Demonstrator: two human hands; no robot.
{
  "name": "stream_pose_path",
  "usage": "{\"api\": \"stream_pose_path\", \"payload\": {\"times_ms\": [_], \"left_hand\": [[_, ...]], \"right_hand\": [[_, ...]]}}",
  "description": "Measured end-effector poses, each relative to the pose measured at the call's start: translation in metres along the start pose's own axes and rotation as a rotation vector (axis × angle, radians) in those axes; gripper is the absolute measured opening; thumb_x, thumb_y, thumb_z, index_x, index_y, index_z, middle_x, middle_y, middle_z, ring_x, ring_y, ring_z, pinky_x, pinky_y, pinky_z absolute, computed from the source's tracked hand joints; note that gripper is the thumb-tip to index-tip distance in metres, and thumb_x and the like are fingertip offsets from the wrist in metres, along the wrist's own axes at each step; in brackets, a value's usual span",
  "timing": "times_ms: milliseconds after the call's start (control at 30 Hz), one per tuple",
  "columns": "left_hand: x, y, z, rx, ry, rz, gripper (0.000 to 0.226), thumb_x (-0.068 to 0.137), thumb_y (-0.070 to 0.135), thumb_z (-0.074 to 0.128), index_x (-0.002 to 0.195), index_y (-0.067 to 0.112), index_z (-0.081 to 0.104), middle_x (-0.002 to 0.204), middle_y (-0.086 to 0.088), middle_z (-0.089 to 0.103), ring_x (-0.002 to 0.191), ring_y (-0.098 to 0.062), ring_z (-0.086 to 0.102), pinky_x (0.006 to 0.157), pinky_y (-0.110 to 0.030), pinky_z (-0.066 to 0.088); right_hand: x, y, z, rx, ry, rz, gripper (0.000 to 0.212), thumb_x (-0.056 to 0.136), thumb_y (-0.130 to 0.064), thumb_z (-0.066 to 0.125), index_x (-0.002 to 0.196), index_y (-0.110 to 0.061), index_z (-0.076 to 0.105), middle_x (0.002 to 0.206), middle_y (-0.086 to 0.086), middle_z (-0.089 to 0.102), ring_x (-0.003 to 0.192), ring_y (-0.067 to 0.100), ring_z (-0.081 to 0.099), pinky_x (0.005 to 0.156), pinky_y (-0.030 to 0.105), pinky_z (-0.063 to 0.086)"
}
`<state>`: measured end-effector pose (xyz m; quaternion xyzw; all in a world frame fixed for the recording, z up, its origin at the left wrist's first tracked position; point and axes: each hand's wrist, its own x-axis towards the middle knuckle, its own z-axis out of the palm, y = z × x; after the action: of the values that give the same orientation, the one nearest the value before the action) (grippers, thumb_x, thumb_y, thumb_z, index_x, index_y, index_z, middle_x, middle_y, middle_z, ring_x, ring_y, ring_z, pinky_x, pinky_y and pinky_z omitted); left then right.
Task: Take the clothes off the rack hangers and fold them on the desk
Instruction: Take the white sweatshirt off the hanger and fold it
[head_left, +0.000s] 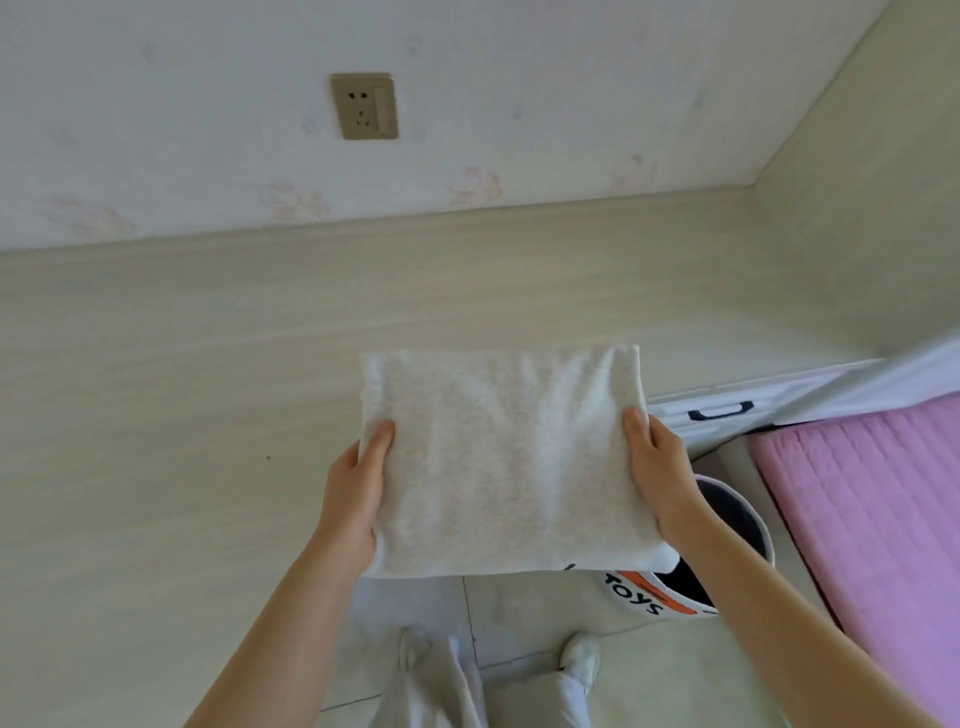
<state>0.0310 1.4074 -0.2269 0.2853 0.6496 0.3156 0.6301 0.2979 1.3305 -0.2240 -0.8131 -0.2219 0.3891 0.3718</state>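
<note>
Two hands are holding up folded clothes over the desk's edge.

The left hand (353, 499) and right hand (657, 478) are gripping the sides of the gray clothes (506, 462) above the desk (182, 389); a dark-inside bin (727, 561) is sitting below.

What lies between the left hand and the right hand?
Head view: only the folded light grey garment, gripped at its side edges by the left hand and right hand.

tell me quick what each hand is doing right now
Left hand: grips the left edge of the folded light grey garment, thumb on top.
Right hand: grips the garment's right edge, thumb on top.
</note>
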Motion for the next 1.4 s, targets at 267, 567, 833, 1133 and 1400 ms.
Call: {"api": "stream_pose_path", "payload": {"times_ms": [267,567,833,1133,1400], "left_hand": [[-0.045,-0.068,0.177,0.12,-0.187,-0.028,0.018,0.095,0.041,0.057,0.093,0.025,0.064,0.093,-0.004,0.073,0.082,-0.024,0.07,0.067,-0.037,0.055],[-0.058,-0.182,0.332,0.34,-0.312,-0.142,0.022,0.097,0.033,0.057,0.098,0.013,0.068,0.085,-0.001,0.076,0.079,-0.017,0.073,0.079,-0.038,0.057],[0.028,-0.274,0.441,0.524,-0.374,-0.226,0.027,0.095,0.04,0.058,0.106,0.017,0.066,0.1,-0.007,0.072,0.093,-0.028,0.068,0.088,-0.046,0.054],[0.149,-0.404,0.52,0.679,-0.383,-0.111,0.014,0.099,0.022,0.054,0.11,0.016,0.062,0.087,0.003,0.066,0.076,-0.013,0.062,0.061,-0.027,0.047],[0.224,-0.502,0.545,0.86,-0.407,-0.131,0.022,0.1,0.029,0.048,0.115,0.02,0.061,0.107,-0.002,0.068,0.097,-0.024,0.064,0.092,-0.039,0.05]], "right_hand": [[0.018,0.113,-0.169,0.13,0.179,0.113,0.04,0.1,-0.043,0.041,0.095,-0.011,0.065,0.097,0.01,0.069,0.093,0.027,0.065,0.088,0.047,0.052],[0.054,0.242,-0.299,0.177,0.314,0.285,0.038,0.101,-0.038,0.041,0.096,-0.007,0.062,0.101,0.014,0.067,0.095,0.033,0.063,0.085,0.047,0.05],[0.144,0.358,-0.302,0.267,0.466,0.47,0.035,0.099,-0.036,0.039,0.089,-0.009,0.058,0.085,0.004,0.062,0.082,0.026,0.06,0.078,0.042,0.049],[0.275,0.485,-0.245,0.239,0.556,0.588,0.032,0.098,-0.036,0.034,0.078,-0.015,0.046,0.074,-0.001,0.052,0.071,0.022,0.051,0.067,0.035,0.039],[0.345,0.538,-0.207,0.057,0.558,0.629,0.008,0.085,-0.021,0.044,0.089,-0.014,0.048,0.082,0.0,0.056,0.075,0.022,0.053,0.063,0.032,0.035]]}}
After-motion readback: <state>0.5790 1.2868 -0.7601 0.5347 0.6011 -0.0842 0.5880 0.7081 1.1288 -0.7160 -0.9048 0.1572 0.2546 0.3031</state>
